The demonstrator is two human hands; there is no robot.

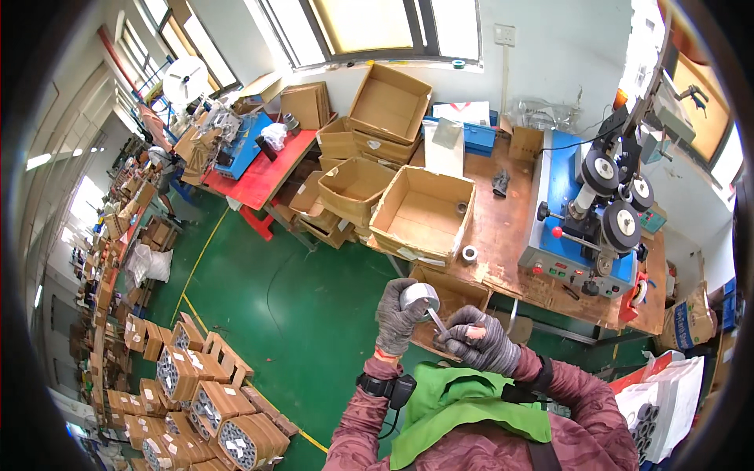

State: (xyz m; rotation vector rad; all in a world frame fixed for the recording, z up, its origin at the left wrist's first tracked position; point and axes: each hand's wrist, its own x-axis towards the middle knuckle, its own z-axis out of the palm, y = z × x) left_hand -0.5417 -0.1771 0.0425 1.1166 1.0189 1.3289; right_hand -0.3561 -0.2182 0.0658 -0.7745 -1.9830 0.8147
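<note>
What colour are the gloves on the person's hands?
The gloves are grey, clearest in the head view.

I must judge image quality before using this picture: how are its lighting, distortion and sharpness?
Head view: the back window glares, almost white in places; head view: straight edges bow near the dark rim; head view: left hand and right hand look fairly clear.

Factory workshop. Machine [581, 206] with black rollers [601, 171] on worn wooden surface [499, 228], ahead and right of right grip [481, 343]. Open cartons [404, 245] stacked ahead of left grip [395, 316]. Green floor [314, 314] with yellow line [203, 255], left of left grip. Tube-filled cartons [218, 394] and wooden pallet [271, 408] further left, nearer body. Strip lights [38, 162] far left of left grip.
</note>
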